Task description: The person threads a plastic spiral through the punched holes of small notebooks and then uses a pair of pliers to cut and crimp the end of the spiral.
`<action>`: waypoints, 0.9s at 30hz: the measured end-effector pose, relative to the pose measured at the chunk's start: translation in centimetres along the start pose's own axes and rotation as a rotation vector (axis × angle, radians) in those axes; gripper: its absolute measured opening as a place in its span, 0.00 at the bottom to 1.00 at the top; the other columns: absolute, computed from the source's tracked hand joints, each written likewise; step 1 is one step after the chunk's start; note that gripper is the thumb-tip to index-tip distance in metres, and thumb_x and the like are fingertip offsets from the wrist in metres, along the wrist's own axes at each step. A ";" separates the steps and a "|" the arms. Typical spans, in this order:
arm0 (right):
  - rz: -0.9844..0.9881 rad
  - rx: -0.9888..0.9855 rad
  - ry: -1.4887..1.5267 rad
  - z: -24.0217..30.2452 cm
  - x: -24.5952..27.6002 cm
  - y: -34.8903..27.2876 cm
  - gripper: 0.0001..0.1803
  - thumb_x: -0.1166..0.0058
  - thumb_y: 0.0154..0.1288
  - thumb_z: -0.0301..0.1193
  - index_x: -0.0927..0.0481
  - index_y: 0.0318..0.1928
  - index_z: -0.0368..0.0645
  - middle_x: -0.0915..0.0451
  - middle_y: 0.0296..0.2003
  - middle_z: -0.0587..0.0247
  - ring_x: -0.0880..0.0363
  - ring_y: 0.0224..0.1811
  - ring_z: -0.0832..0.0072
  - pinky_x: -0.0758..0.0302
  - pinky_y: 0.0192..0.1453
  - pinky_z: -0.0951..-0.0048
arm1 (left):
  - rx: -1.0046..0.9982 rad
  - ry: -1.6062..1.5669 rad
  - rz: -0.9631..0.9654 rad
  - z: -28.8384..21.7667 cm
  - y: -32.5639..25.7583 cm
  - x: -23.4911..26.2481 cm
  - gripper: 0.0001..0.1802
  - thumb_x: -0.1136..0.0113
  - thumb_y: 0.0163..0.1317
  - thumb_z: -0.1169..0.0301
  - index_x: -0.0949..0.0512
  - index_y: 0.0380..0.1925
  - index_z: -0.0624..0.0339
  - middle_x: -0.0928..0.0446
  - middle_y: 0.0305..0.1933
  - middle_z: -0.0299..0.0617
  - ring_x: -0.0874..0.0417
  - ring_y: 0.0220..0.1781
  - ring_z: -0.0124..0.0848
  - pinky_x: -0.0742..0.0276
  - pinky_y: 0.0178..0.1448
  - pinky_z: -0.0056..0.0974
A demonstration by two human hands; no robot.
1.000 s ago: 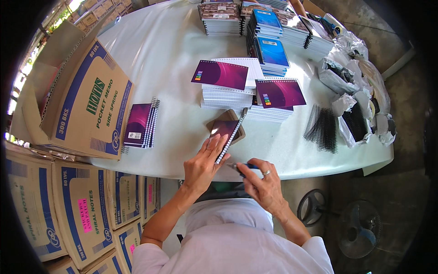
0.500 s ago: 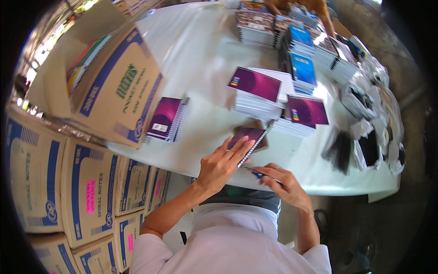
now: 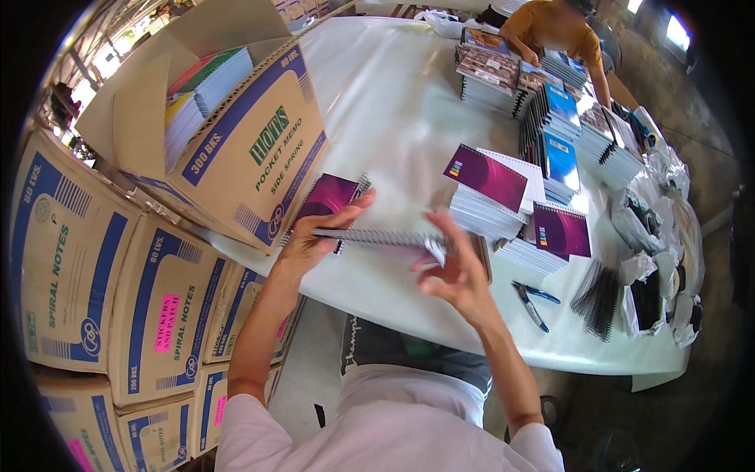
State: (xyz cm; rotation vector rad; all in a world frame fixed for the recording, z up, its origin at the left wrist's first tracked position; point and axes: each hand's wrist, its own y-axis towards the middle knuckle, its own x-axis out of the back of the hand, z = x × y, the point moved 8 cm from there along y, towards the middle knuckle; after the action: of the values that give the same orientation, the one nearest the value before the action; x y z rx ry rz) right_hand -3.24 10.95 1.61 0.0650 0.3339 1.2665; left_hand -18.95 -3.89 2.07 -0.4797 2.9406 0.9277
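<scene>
My left hand (image 3: 303, 240) grips one end of a spiral notebook (image 3: 370, 236), tilted so that its wire spiral edge faces up. Beside the notebook's other end is my right hand (image 3: 464, 275), fingers spread and somewhat blurred; whether it touches the white pages there is unclear. Just behind my left hand lie purple spiral notebooks (image 3: 329, 195), partly covered by it. Blue-handled pliers (image 3: 533, 303) rest on the table to the right of my right hand. Partly behind that hand sits a small brown block or box (image 3: 481, 258).
Purple-covered notebook stacks (image 3: 487, 179) stand ahead, with blue ones (image 3: 560, 161) behind. Black wire spirals (image 3: 598, 299) and plastic bags (image 3: 641, 259) lie right. An open carton (image 3: 259, 157) occupies the table's left; more cartons (image 3: 169, 307) are stacked below. A co-worker (image 3: 554, 35) is across the table.
The pliers have left my right hand and now lie on the table. My left hand has moved left and up with the notebook, now turned nearly level. My right hand has opened.
</scene>
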 end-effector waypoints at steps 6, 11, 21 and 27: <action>0.024 0.523 -0.748 -0.3 -6.1 7.7 0.34 0.48 0.51 0.10 0.23 0.62 0.42 0.28 0.63 0.52 0.18 0.51 0.62 0.18 0.49 0.63 | 0.440 -0.018 -0.645 0.9 -0.8 11.3 0.31 0.55 0.75 0.49 0.33 0.70 0.56 0.40 0.77 0.46 0.36 0.74 0.39 0.47 0.78 0.45; 0.370 0.322 -1.114 -6.3 -10.7 8.4 0.32 0.50 0.48 0.10 0.18 0.55 0.44 0.23 0.60 0.54 0.18 0.51 0.57 0.18 0.52 0.63 | 0.727 0.972 -0.343 2.6 -2.2 12.8 0.29 0.45 0.71 0.59 0.32 0.69 0.57 0.32 0.71 0.55 0.30 0.71 0.44 0.38 0.73 0.40; 0.350 0.253 -1.492 6.1 5.4 10.6 0.27 0.29 0.48 0.25 0.17 0.53 0.50 0.24 0.60 0.54 0.26 0.60 0.57 0.27 0.65 0.60 | 0.618 1.471 -0.375 1.3 -1.0 8.0 0.26 0.37 0.64 0.65 0.25 0.63 0.46 0.37 0.75 0.44 0.31 0.70 0.53 0.33 0.71 0.51; 0.453 0.013 -1.315 5.4 6.2 12.1 0.36 0.26 0.45 0.24 0.22 0.59 0.52 0.31 0.63 0.57 0.33 0.66 0.57 0.35 0.74 0.59 | 0.372 1.485 -0.272 1.2 2.3 2.6 0.24 0.39 0.65 0.67 0.24 0.63 0.43 0.35 0.74 0.43 0.39 0.75 0.56 0.38 0.73 0.57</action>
State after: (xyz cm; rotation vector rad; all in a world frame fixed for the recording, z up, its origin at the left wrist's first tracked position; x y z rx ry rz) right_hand -11.34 21.27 8.20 0.9749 -0.8505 1.3990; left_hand -22.21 -2.18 2.05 -2.2122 3.7174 -0.2656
